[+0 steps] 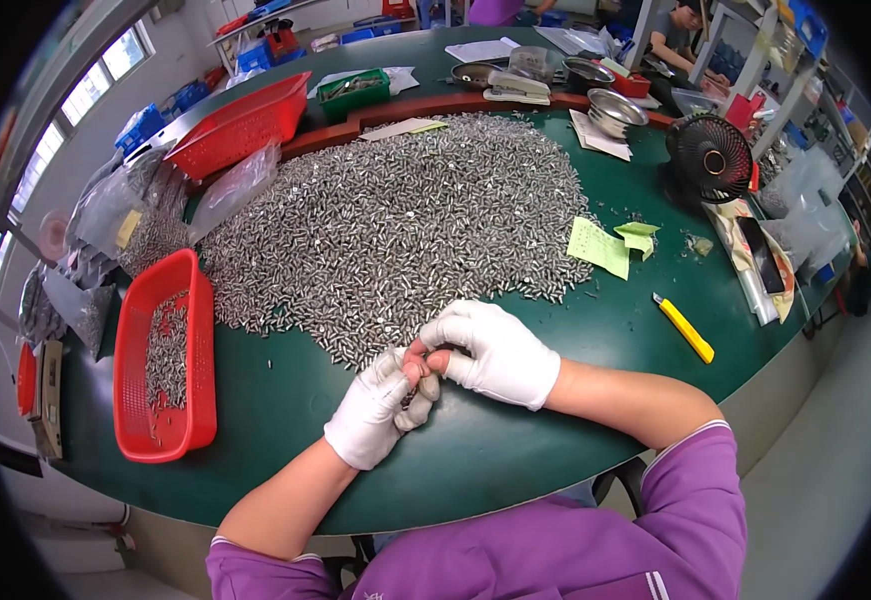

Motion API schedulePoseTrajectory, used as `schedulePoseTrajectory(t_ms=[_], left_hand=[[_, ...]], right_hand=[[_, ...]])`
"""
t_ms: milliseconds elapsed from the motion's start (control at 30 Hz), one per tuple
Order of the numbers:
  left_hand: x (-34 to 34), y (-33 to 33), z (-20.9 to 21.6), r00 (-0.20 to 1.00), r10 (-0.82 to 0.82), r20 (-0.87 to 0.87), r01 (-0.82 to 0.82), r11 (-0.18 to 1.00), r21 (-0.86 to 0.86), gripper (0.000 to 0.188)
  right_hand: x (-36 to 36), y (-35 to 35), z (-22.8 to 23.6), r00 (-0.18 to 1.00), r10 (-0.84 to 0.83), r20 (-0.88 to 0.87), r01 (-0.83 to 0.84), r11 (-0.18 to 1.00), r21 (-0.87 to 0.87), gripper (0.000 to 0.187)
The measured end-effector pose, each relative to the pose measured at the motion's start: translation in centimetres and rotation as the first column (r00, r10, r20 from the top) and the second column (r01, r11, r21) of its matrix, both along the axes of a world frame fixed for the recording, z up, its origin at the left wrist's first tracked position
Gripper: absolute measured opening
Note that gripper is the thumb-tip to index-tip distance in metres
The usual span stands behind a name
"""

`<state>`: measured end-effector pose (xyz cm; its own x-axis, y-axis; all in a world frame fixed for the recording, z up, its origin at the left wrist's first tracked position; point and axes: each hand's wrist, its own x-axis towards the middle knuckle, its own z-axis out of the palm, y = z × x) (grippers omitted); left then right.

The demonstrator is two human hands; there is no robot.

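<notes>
My left hand [367, 410] and my right hand [500, 358] meet at the near edge of a wide heap of small metal pins [405, 220]. Both wear white gloves that leave some fingertips bare. Thumbs and fingers of the two hands are pinched together, tip against tip. Whatever they hold is too small and too covered to make out. A few dark bits show by the left fingers. The heap of short, silvery, cylinder-shaped pieces spreads over the green tabletop [495, 450] just beyond my fingers.
To the left stands a red basket [202, 350] with some pins inside. A yellow utility knife [685, 328] lies to the right, below green paper slips [598, 247]. A black fan [709, 158], metal bowls [615, 112] and a green tray [353, 92] stand farther off. Another person [677, 45] sits at back right.
</notes>
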<state>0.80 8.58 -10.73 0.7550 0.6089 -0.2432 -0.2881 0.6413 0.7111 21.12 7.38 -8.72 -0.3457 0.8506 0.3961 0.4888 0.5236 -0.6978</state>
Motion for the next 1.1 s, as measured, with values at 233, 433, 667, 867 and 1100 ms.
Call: schedulePoseTrajectory(t_ms=[233,433,667,867,1100], left_hand=[[0.1,0.0,0.7,1.000,0.023,-0.021,-0.024,0.998,-0.051,0.024],[0.0,0.0,0.7,1.000,0.018,-0.017,-0.019,0.998,-0.064,0.023],[0.3,0.0,0.4,1.000,0.000,-0.026,0.000,1.000,0.005,0.023],[-0.1,0.2,0.3,0.993,-0.115,0.035,0.116,0.992,-0.043,0.021],[0.1,0.2,-0.2,0.996,-0.069,0.062,0.072,0.997,-0.040,0.018]], right_hand=[[1.1,1.1,-0.9,0.861,-0.165,0.481,0.041,0.966,0.257,0.017],[1.0,1.0,-0.6,0.853,-0.168,0.494,0.060,0.972,0.226,0.011],[0.8,0.6,0.5,0.906,-0.164,0.390,0.087,0.974,0.208,0.015],[0.3,-0.4,1.5,0.977,-0.011,0.211,-0.020,0.990,0.143,0.021],[0.7,0.0,0.8,0.990,0.134,0.044,-0.135,0.991,0.021,0.018]])
